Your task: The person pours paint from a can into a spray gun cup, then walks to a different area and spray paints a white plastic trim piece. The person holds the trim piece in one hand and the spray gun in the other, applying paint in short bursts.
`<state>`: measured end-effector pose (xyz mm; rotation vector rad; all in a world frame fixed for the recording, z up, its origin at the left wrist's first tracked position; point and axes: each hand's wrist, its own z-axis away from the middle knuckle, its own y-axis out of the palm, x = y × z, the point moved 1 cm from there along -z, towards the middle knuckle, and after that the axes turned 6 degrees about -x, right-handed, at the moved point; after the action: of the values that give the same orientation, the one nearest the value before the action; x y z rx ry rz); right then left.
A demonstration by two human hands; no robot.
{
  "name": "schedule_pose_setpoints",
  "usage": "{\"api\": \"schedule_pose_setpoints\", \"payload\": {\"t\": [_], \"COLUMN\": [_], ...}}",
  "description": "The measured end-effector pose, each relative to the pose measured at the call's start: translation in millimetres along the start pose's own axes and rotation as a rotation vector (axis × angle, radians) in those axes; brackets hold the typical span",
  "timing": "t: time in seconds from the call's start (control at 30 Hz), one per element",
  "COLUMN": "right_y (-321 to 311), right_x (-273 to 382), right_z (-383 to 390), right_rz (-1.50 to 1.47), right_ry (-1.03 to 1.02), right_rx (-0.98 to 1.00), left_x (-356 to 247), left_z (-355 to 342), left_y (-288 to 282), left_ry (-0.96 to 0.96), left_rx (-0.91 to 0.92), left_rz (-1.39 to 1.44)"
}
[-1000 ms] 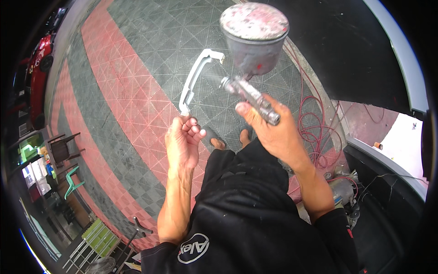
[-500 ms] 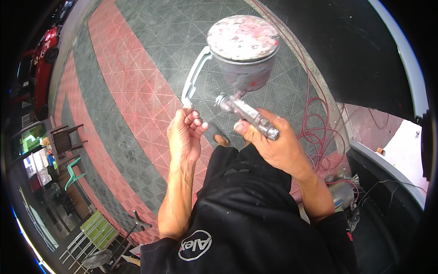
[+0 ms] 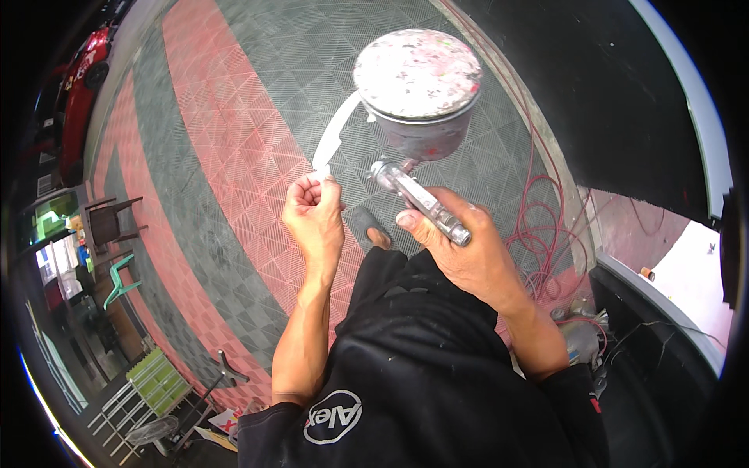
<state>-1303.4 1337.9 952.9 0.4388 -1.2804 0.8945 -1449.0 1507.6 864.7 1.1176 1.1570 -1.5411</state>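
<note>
My right hand (image 3: pixel 476 249) is wrapped round a metal spray gun (image 3: pixel 417 199). On top of the gun stands a round paint cup (image 3: pixel 425 136), its lid (image 3: pixel 417 70) speckled white, pink and dark. To the left, my left hand (image 3: pixel 316 218) is closed in a pinch on the near end of a slim, curved white handle-like part (image 3: pixel 335 136). This part points up and away from my fingers. Its far end reaches beside the cup's left edge; whether the two touch I cannot tell. The gun's nozzle end faces left, toward the part.
Red hoses (image 3: pixel 538 210) lie coiled on the grey and red tiled floor (image 3: pixel 234 148) at the right. A dark panel (image 3: pixel 577 78) stands beyond them. At the left are a brown chair (image 3: pixel 113 226), a green stool (image 3: pixel 122 281) and a red car (image 3: pixel 78 101).
My left hand has turned, and the white part now shows a broader, brighter face. The spray gun has shifted only slightly, still in my right hand.
</note>
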Motion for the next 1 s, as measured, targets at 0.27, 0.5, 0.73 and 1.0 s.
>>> {"api": "schedule_pose_setpoints", "payload": {"t": [0.27,0.5,0.73,1.0], "right_y": [-4,5,8,12], "right_x": [1,-12,-11,2], "right_z": [3,4,-1,-7], "right_rz": [-0.174,-0.207,-0.258,-0.067], "right_ry": [0.168,0.179,0.123,0.209], "right_rx": [0.021,0.014,-0.030,0.045], "left_x": [14,19,24,23], "left_z": [-2,-12,-14,-18], "left_y": [-6,-15,-22,-11], "left_ry": [0.191,0.035,0.082,0.131], "left_rx": [-0.039,-0.048,-0.046,-0.035], "left_rz": [-0.122,-0.007,-0.029,-0.063]}}
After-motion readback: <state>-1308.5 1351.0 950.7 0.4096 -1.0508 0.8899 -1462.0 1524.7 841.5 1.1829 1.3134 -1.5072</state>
